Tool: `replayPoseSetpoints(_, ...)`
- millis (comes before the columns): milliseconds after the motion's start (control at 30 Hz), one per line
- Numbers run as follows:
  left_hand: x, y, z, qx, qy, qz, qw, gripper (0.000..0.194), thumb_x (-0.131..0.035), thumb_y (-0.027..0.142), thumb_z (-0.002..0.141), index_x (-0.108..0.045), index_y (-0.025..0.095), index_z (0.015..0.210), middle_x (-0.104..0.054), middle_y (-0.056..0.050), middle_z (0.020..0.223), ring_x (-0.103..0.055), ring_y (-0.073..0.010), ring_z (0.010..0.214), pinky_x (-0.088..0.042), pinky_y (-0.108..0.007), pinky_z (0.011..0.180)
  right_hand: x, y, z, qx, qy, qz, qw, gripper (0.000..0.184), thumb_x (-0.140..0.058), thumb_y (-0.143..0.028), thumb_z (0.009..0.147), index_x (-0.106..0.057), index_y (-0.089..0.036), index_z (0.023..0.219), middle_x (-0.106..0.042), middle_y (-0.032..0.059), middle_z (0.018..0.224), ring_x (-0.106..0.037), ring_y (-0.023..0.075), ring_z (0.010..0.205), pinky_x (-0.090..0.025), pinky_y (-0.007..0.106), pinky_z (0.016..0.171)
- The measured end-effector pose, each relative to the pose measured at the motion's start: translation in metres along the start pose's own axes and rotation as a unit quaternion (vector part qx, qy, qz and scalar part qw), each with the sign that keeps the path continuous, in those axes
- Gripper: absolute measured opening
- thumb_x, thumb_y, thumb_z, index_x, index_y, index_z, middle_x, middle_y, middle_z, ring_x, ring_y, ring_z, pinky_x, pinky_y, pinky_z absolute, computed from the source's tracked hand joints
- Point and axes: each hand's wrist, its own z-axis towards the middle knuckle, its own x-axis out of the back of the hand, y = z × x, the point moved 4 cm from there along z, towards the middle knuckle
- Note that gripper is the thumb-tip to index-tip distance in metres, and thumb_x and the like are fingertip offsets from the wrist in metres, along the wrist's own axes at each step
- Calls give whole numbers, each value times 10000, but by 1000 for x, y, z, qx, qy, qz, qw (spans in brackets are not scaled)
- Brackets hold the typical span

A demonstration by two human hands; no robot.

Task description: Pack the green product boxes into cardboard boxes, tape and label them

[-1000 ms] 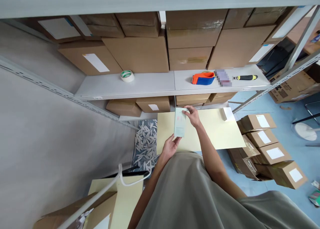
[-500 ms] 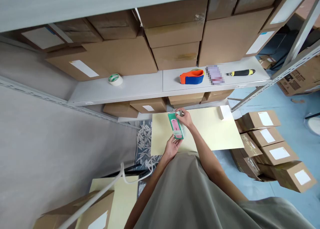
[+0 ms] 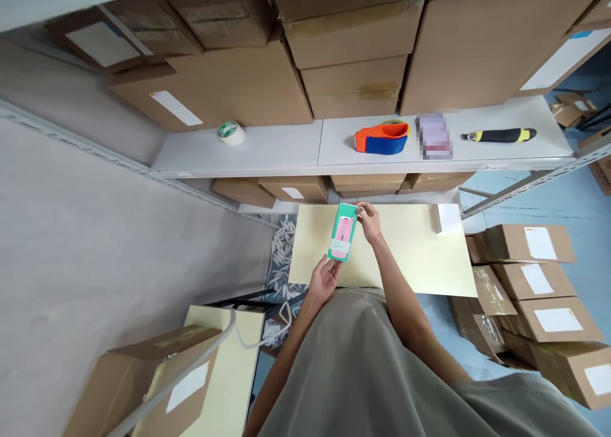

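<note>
A slim green product box with a pink item pictured on its front is held over the pale yellow tabletop, its top end leaning slightly right. My left hand grips the lower end, with the fingers behind it. At the upper right corner, my right hand pinches the edge between thumb and fingers. The box's back is hidden. A small white box stands on the same tabletop, to the right of my right hand.
On the grey shelf lie a tape roll, an orange and blue tape dispenser, a blurred-out purple item and a utility knife. Cartons are stacked at right. A white tube crosses the lower left.
The green box has turned so its top leans right instead of left, its front showing more fully. My right hand has shifted from over the top end to the upper right corner.
</note>
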Motion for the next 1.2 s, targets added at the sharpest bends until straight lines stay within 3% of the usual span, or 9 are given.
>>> replayPoseSetpoints(133,0,3,5,-8,9,2,1000,213,-672,166,1068,-739,138,1268,-842,-109,1069,-836,-176,1015,-640,-298,1094,-10,-6,6,23,-23,-41,999,320,-680,-550,836,-682,-267,986,-799,79,1218,-725,285,1124,-611,416,936)
replayPoseSetpoints(333,-8,5,15,-35,-14,27,999,248,-776,-5,902,-753,161,1084,-835,-126,1204,-750,-230,1327,-511,-373,1272,-24,-20,7,60,-79,-109,989,337,-740,-579,854,-727,-278,1005,-809,85,1284,-697,326,1316,-509,525,1178)
replayPoseSetpoints(467,-16,3,16,-48,-38,48,997,282,-770,-45,862,-751,175,1037,-838,-93,1142,-766,-210,1268,-512,-350,1251,-29,-21,6,64,-63,-189,978,503,-834,-673,791,-723,-286,1093,-769,82,1330,-687,306,1294,-547,483,1125)
replayPoseSetpoints(600,-12,4,13,-23,0,5,1000,31,-738,179,1010,-720,166,1031,-800,-99,986,-798,-184,972,-624,-309,1060,-28,-17,8,90,-48,-195,976,446,-800,-632,808,-752,-275,1071,-733,84,1259,-707,267,1132,-600,421,1020)
replayPoseSetpoints(700,-8,4,10,24,-3,-34,999,323,-658,461,1082,-706,142,1076,-767,-136,930,-782,-217,871,-670,-311,883,-23,-12,9,85,-56,-167,981,397,-753,-601,827,-762,-266,1040,-735,78,1249,-702,267,1143,-605,410,1007)
replayPoseSetpoints(767,-5,2,9,44,-8,-40,998,383,-637,508,1086,-704,131,1094,-759,-147,917,-783,-232,873,-672,-311,840,-19,-9,8,72,-56,-149,985,402,-734,-602,827,-762,-261,1039,-744,74,1255,-698,272,1158,-609,402,987)
replayPoseSetpoints(933,-2,-4,11,14,15,-11,1000,117,-627,184,1081,-724,134,1123,-766,-86,869,-774,-173,822,-648,-271,928,-13,-5,9,50,-69,-143,986,402,-713,-579,826,-767,-255,1058,-760,72,1271,-707,287,1154,-605,418,990)
replayPoseSetpoints(1067,1,-10,15,2,25,2,1000,258,-654,51,1023,-730,151,1248,-803,-65,934,-782,-151,852,-617,-284,1045,-12,-12,9,76,-94,-175,977,371,-685,-588,861,-794,-270,1017,-777,77,1239,-684,318,1268,-549,479,1136)
replayPoseSetpoints(1200,0,-15,19,-32,-5,29,999,353,-693,-41,933,-745,175,1207,-827,-57,1033,-789,-129,908,-587,-268,1090,-13,-18,1,74,-128,-208,967,423,-770,-623,854,-814,-286,1106,-725,97,1367,-645,337,1345,-589,477,1061)
